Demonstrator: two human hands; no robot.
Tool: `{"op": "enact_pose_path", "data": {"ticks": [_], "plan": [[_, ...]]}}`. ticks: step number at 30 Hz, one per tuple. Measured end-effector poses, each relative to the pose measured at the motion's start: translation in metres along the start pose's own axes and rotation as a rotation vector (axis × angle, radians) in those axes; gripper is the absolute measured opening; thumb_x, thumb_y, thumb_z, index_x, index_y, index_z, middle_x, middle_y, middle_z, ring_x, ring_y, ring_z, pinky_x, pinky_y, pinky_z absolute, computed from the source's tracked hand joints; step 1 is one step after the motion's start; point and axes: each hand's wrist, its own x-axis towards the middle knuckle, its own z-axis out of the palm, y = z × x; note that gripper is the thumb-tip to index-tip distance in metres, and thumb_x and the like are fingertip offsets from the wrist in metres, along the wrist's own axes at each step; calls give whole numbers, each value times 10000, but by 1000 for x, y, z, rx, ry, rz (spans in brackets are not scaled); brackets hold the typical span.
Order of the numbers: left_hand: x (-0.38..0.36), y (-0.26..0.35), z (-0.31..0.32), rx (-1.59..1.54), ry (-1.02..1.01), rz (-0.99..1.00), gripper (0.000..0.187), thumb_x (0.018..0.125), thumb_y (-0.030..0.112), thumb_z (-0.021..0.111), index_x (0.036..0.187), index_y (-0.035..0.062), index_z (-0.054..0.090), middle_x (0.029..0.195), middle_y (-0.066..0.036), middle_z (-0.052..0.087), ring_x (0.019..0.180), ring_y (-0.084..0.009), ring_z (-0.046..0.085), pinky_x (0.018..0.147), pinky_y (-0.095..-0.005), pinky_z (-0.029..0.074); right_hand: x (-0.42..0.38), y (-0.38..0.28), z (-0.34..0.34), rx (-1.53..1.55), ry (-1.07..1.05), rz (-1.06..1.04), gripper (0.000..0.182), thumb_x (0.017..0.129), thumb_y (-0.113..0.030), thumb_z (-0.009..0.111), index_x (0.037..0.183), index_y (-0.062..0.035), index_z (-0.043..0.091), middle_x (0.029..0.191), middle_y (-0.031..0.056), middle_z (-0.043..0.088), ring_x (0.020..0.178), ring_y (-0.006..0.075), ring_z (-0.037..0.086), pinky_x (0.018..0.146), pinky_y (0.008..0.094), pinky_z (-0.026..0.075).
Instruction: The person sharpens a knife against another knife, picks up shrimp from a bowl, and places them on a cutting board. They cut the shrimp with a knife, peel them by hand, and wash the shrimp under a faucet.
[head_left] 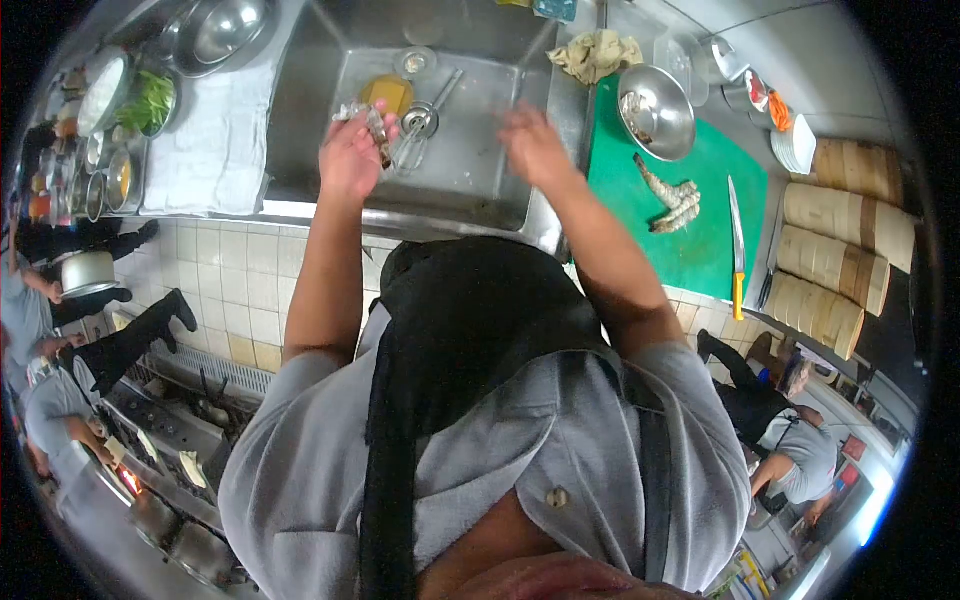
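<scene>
My left hand (352, 155) is over the left part of the steel sink (480, 195), palm turned up. Its fingers are curled round a greyish, shiny prawn (378, 130), partly hidden by the hand. Blurred by motion, my right hand (533, 145) is over the right side of the sink, fingers smeared. Below my left hand, a whisk (412, 145), a yellow sponge (388, 95) and a small clear cup (416, 64) lie in the sink. To the right, unpeeled prawns (672, 200) rest on a green cutting board (625, 235), beside a steel bowl (665, 105) with a few greyish-brown pieces inside.
A yellow-handled knife (738, 250) lies along the board's right side. Behind the board is a crumpled cloth (597, 55). Wooden blocks (850, 215) line the far right. On the left are a white towel (210, 140) and a bowl of greens (150, 105). Other people work on both sides.
</scene>
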Motion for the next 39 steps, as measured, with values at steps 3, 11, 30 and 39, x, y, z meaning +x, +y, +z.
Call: {"op": "enact_pose_path", "data": {"ticks": [3, 11, 30, 39], "plan": [[-17, -7, -7, 138, 44, -33, 192, 1019, 102, 556, 1200, 39, 572, 1189, -142, 703, 939, -222, 665, 829, -362, 523, -36, -3, -6, 290, 159, 107, 229, 877, -70, 626, 1075, -61, 742, 1096, 190, 720, 1016, 386, 689, 935, 445, 556], [-2, -44, 88, 518, -202, -156, 232, 1009, 158, 613, 1213, 47, 610, 1114, -53, 696, 865, -149, 635, 741, -298, 471, -130, 49, -42, 431, 399, 415, 175, 910, -106, 680, 1061, -51, 751, 1012, 187, 731, 845, 324, 711, 780, 402, 564], [-20, -176, 270, 810, -813, -115, 516, 997, 189, 657, 1462, 23, 509, 1387, -94, 630, 1218, -186, 609, 1020, -334, 477, -239, 160, -77, 211, 656, 1104, 497, 843, -384, 805, 1185, -43, 689, 1076, 207, 731, 1009, 378, 697, 877, 468, 542], [-44, -183, 208, 775, -657, -372, 453, 1015, 204, 643, 1428, 45, 547, 1314, -90, 662, 1066, -177, 674, 923, -322, 522, -235, 187, -80, -2, 626, 1092, 492, 877, -267, 700, 1323, -72, 624, 1118, 229, 719, 1051, 396, 693, 921, 483, 545]]}}
